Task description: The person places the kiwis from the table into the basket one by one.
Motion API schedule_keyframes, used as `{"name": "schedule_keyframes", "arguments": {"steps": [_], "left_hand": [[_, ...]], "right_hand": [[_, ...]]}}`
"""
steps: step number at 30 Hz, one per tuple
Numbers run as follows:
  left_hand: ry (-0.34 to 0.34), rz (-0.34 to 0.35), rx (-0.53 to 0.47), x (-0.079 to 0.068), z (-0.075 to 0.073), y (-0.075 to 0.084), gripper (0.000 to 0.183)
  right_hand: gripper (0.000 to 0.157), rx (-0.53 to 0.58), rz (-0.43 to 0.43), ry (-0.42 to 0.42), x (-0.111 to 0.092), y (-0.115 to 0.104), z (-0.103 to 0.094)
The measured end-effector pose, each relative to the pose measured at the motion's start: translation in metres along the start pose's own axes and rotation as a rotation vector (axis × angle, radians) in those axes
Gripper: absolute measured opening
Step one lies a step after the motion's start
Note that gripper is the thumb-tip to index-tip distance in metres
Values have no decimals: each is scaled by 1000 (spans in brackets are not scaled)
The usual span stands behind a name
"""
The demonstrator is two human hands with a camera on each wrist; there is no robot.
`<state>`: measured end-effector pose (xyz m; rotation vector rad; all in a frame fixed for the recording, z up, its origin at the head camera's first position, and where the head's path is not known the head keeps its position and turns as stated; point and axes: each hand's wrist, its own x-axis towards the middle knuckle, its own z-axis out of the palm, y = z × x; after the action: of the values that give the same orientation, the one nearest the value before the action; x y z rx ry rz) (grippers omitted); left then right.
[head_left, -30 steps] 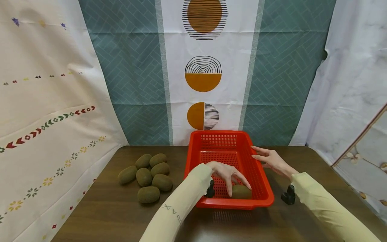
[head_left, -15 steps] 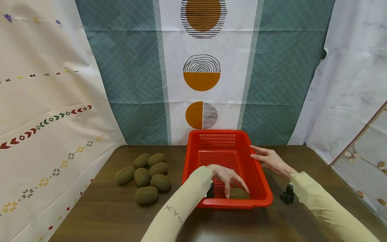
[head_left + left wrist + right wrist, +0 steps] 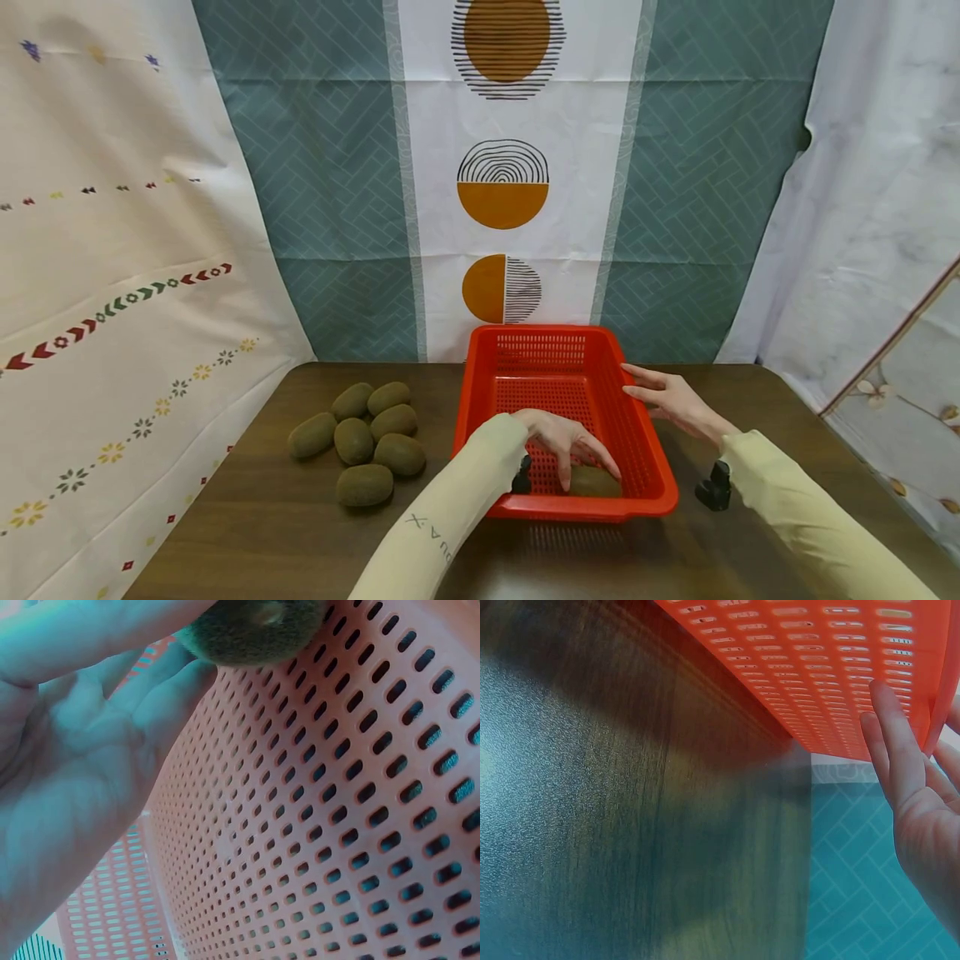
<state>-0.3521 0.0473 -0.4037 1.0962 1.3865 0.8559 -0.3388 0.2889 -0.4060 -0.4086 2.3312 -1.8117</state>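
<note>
My left hand point(image 3: 564, 439) reaches into the red plastic basket point(image 3: 651, 467) and holds a brown kiwi point(image 3: 595, 482) near its front wall. In the left wrist view, the kiwi point(image 3: 259, 634) sits between the fingers and thumb, close to the perforated wall; part of it is hidden behind the hand. Outside the basket's right side, my right hand point(image 3: 675, 402) rests its fingertips on the rim. The right wrist view has two straight fingers point(image 3: 900, 754) against the outer wall, and others reaching past the rim.
Several more kiwis point(image 3: 364, 485) lie grouped on the dark wooden table point(image 3: 247, 533), left of the basket. Patterned cloths point(image 3: 337, 208) hang behind the table and along both sides. A black wrist device point(image 3: 714, 487) shows under the right sleeve.
The left hand has sunk slightly, its fingers lower around the kiwi, which has shifted a little to the left. The right hand stays at the rim.
</note>
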Motion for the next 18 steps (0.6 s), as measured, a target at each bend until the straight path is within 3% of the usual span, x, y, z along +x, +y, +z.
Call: {"name": "schedule_keyframes", "arguments": {"steps": [7,18], "left_hand": [[55,15,-60,-11,0,9,67],[233,80,25,-39,2,27,61]], "right_hand": [[58,-18,-13,-9,-1,1,1],[59,-22,-15,-6,-2,-1,2]]}}
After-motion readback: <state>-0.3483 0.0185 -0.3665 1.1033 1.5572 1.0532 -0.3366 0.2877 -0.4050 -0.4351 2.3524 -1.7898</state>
